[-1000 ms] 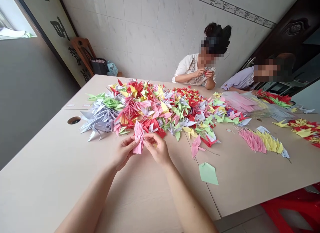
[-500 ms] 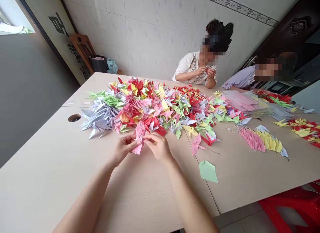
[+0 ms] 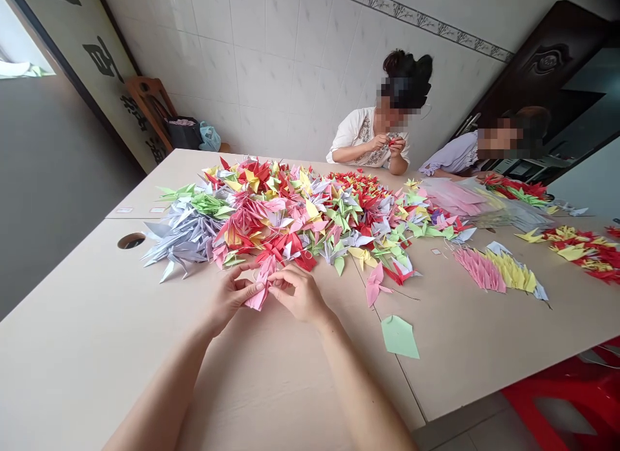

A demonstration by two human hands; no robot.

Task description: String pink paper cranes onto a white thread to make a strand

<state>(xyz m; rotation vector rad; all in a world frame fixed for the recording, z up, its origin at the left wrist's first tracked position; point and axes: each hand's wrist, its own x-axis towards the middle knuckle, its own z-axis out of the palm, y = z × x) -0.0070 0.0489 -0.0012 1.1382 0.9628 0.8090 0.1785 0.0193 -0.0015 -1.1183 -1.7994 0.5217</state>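
Between my hands, just above the table, is a pink piece of folded origami paper (image 3: 259,298), its creased length tilted toward me. My left hand (image 3: 227,301) pinches it from the left, thumb lying across it. From the right, the fingertips of my right hand (image 3: 301,294) close on its edge. Right behind it begins a wide heap of folded paper cranes (image 3: 310,212) in red, pink, yellow, green and pale blue. My fingers partly cover the pink paper, so its exact fold cannot be made out.
A pink crane (image 3: 375,285) and a flat green paper (image 3: 400,336) lie to my right. Farther right are pink and yellow crane rows (image 3: 479,270) and plastic bags (image 3: 508,209). Two people sit across the table (image 3: 87,347); one holds red paper (image 3: 391,143). A red stool (image 3: 557,389) stands bottom right.
The whole view has shifted slightly. The pink paper is tilted more, its lower end swung to the left. Both hands still hold it.
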